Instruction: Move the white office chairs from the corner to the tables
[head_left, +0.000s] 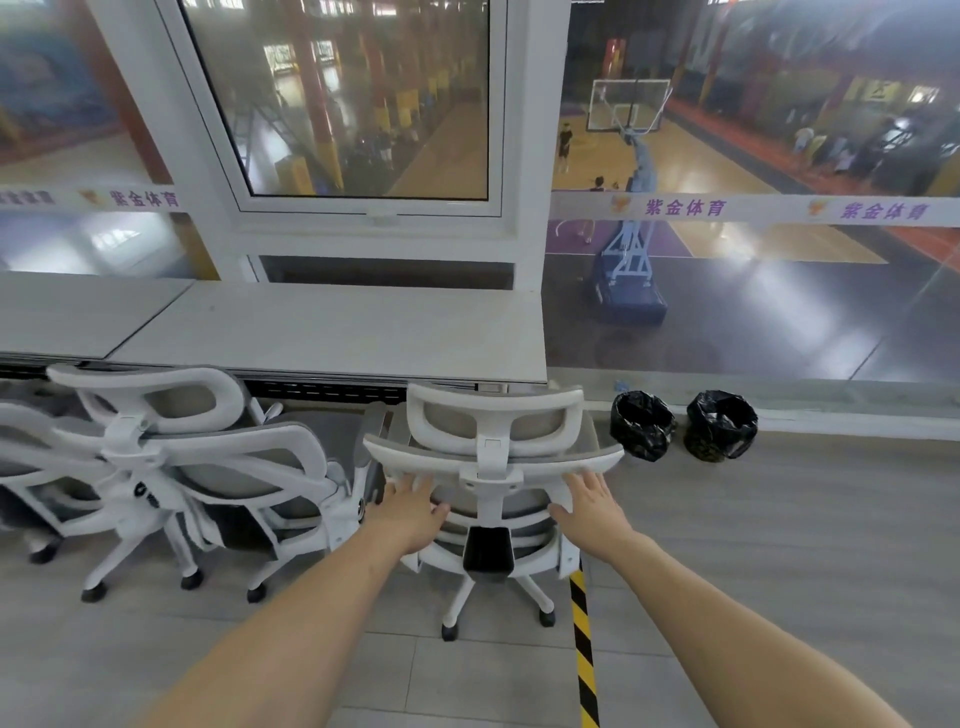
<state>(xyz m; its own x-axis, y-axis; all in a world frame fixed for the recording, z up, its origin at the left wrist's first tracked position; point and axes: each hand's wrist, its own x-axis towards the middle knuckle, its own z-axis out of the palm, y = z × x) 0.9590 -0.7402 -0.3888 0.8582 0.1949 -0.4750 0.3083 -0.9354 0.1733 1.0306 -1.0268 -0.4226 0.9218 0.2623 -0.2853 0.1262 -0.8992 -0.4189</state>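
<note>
We've got both arms stretched fwd to the back of a white office chair (493, 467), which stands on its castors at the right end of the grey table (332, 332), headrest up close to the table edge, seat tucked toward it. Our left hand (413, 512) lies flat on the left side of the backrest frame, fingers straight & spread wide, thumb out to the right; it touches the frame but wraps nothing. Our right hand (592, 506) does the same on the right side, fingers straight and pointing up at the frame's top corner, palm against the rim, no curl round it. To the left, approx. beside our chair, a second white chair (218, 457) sits at the same table, tilted & angled, w/ a third chair (31, 457) partly cut off at the left edge, frames overlapping so we can't tell if they touch. A yellow-black hazard tape strip (584, 654) runs along the floor from under our chair's right side toward us. Two bins w/ black liners (641, 426) (722, 423) stand side by side, just apart, by the low ledge right of the table. Behind the table: a white-framed window (363, 104), and thru the glass a basketball hoop stand (631, 249) on a court below.
</note>
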